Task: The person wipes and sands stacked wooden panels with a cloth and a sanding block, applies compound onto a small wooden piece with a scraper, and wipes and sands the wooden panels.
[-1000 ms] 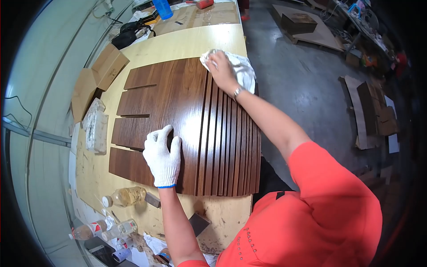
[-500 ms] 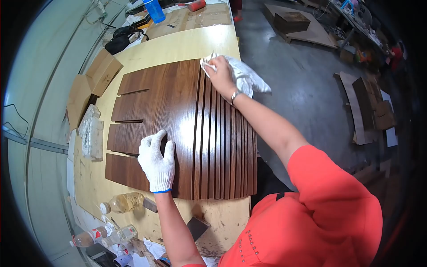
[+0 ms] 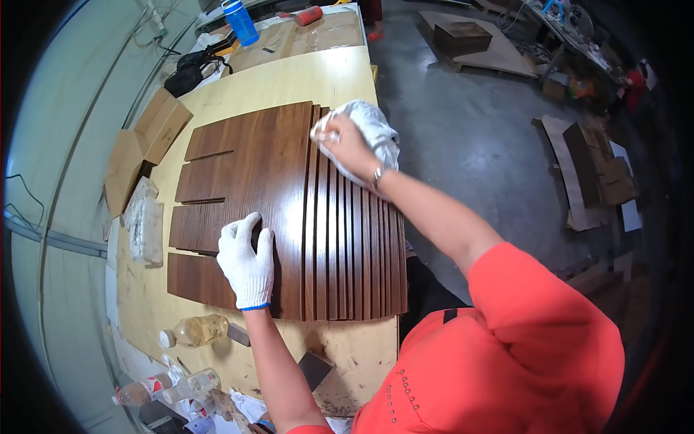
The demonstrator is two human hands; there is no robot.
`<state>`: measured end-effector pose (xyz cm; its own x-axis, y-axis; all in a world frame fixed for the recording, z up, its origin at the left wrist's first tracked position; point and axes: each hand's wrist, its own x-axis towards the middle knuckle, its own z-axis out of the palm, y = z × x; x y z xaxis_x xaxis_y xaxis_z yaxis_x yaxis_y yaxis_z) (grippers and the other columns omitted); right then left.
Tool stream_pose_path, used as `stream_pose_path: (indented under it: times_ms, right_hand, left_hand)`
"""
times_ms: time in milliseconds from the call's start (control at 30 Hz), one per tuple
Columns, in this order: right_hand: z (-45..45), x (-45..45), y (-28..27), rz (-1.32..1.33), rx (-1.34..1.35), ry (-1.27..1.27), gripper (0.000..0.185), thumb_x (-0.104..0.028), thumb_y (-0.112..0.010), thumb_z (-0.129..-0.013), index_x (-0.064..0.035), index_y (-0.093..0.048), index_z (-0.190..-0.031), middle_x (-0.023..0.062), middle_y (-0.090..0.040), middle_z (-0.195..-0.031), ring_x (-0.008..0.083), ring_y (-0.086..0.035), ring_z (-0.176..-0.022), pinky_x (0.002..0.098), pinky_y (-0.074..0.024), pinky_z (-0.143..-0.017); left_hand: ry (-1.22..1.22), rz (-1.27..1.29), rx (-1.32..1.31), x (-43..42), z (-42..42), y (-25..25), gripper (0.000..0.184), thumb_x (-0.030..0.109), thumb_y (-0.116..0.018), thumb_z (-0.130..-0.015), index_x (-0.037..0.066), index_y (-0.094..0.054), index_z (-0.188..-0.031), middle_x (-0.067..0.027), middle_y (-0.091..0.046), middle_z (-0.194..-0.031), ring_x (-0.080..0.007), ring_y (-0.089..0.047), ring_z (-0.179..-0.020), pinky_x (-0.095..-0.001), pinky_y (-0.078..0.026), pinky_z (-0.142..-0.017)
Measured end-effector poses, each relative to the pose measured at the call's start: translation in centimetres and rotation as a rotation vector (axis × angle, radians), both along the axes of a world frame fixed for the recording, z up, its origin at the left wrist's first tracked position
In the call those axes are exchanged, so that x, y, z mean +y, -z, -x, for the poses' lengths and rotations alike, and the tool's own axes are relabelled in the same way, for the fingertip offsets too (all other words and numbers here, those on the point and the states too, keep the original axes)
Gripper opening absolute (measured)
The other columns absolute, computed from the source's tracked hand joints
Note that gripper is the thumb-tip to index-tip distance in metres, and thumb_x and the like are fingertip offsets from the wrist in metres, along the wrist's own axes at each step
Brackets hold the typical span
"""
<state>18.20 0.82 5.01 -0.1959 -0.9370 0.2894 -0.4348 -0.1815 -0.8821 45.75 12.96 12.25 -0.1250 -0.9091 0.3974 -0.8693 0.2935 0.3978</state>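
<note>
- My right hand (image 3: 347, 147) grips white cloth (image 3: 376, 130) against far corner of brown boards (image 3: 264, 163).
- My gloved left hand (image 3: 246, 264), fingers parted, lies on boards, nearer me.
- Even cloth pressure, flat left palm should suit.

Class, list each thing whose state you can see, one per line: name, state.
Left hand, gloved, resting on the panels
Right hand, bare, gripping cloth
White cloth, bunched
Wooden panels, stacked, fanned out
Cardboard, bent along a crease
Yellowish bottle, capped, lying down
Blue bottle, upright
</note>
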Motion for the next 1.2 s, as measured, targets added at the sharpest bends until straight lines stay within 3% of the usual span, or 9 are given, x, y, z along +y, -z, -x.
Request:
stream_pose_path:
  times_ms: [200,333,467,567,633,800,833,933,1200]
  right_hand:
    - [-6.3,15.2,-1.3,0.113,0.059,-0.201,0.023,-0.015,-0.075,-0.085,-0.0029,-0.058,-0.078,0.0109,-0.055,-0.091,0.0299,-0.058,-0.087,0.0416,-0.0455,-0.082]
    - [-4.1,8.2,-0.3,0.071,0.179,0.061,0.021,-0.021,-0.076,-0.085,-0.0095,-0.059,-0.08,0.0082,-0.058,-0.098,0.0218,-0.055,-0.099,0.0376,-0.046,-0.087]
    - [-0.1,-3.5,-1.7,-0.084,0.318,0.271,0.025,-0.019,-0.064,-0.086,-0.0108,-0.068,-0.109,0.0161,-0.058,-0.117,0.0349,-0.052,-0.119,0.0481,-0.0423,-0.102]
    - [4.8,-10.5,-0.9,0.054,0.11,0.41,0.02,-0.015,-0.075,-0.083,-0.0002,-0.066,-0.092,0.0186,-0.072,-0.086,0.0323,-0.07,-0.08,0.0432,-0.0551,-0.075]
    - [9.3,-6.9,-5.9,0.119,-0.122,0.215,0.017,-0.011,-0.078,-0.083,0.0007,-0.067,-0.083,0.0067,-0.067,-0.076,0.0128,-0.062,-0.071,0.0307,-0.05,-0.064]
    - [19.4,1.6,-12.5,0.221,-0.646,-0.28,0.01,-0.001,-0.07,-0.09,-0.0001,-0.065,-0.099,0.0084,-0.071,-0.091,0.0163,-0.072,-0.079,0.0291,-0.0609,-0.071]
    - [20.6,3.3,-14.1,0.13,-0.545,-0.313,0.03,-0.017,-0.073,-0.091,-0.0048,-0.061,-0.116,0.0106,-0.063,-0.115,0.0217,-0.06,-0.107,0.0404,-0.0519,-0.091]
    - [16.3,7.3,-14.6,0.189,-0.711,-0.413,0.008,0.001,-0.068,-0.092,-0.0027,-0.065,-0.099,0.006,-0.071,-0.094,0.0135,-0.072,-0.086,0.0275,-0.0611,-0.077]
    - [3.7,7.4,7.3,0.049,0.209,0.265,0.02,-0.019,-0.072,-0.088,-0.0098,-0.062,-0.103,0.0113,-0.055,-0.108,0.0334,-0.052,-0.112,0.0456,-0.0426,-0.096]
  left_hand:
    - [0.016,0.014,-0.009,-0.2,-0.3,0.3,0.03,0.022,-0.075,-0.087,0.011,-0.073,-0.115,-0.0118,-0.067,-0.111,-0.0307,-0.064,-0.102,-0.0425,-0.052,-0.091]
    - [0.008,0.004,0.0,-0.3,-0.2,0.4,0.031,0.02,-0.075,-0.087,0.011,-0.073,-0.116,-0.0119,-0.067,-0.111,-0.0309,-0.065,-0.1,-0.0417,-0.053,-0.09]
    - [0.022,-0.003,0.045,-0.5,-0.3,0.5,0.028,0.017,-0.074,-0.087,0.009,-0.073,-0.115,-0.012,-0.068,-0.108,-0.0291,-0.066,-0.1,-0.0397,-0.053,-0.09]
    - [0.042,-0.002,0.108,-0.4,-0.4,0.4,0.025,0.015,-0.073,-0.088,0.008,-0.074,-0.112,-0.012,-0.068,-0.108,-0.0277,-0.067,-0.1,-0.0375,-0.054,-0.09]
    - [0.061,0.02,0.12,-0.8,-0.8,1.1,0.023,0.014,-0.073,-0.089,0.008,-0.074,-0.111,-0.0116,-0.069,-0.107,-0.0269,-0.068,-0.099,-0.0362,-0.054,-0.09]
    - [0.049,0.0,0.159,-0.4,-0.3,0.4,0.022,0.013,-0.073,-0.089,0.008,-0.075,-0.11,-0.0114,-0.069,-0.106,-0.0265,-0.068,-0.097,-0.0359,-0.055,-0.088]
    - [0.055,0.014,0.145,-0.5,-0.5,0.5,0.022,0.013,-0.073,-0.089,0.008,-0.075,-0.11,-0.0114,-0.069,-0.106,-0.0264,-0.068,-0.097,-0.0358,-0.055,-0.088]
    - [0.06,0.005,0.122,-0.7,-0.7,0.6,0.023,0.013,-0.072,-0.089,0.008,-0.074,-0.111,-0.0113,-0.069,-0.108,-0.0266,-0.068,-0.1,-0.0362,-0.054,-0.091]
    - [0.046,-0.008,0.116,-0.7,-0.4,0.6,0.025,0.009,-0.071,-0.09,0.006,-0.073,-0.114,-0.011,-0.066,-0.108,-0.025,-0.066,-0.1,-0.0348,-0.052,-0.091]
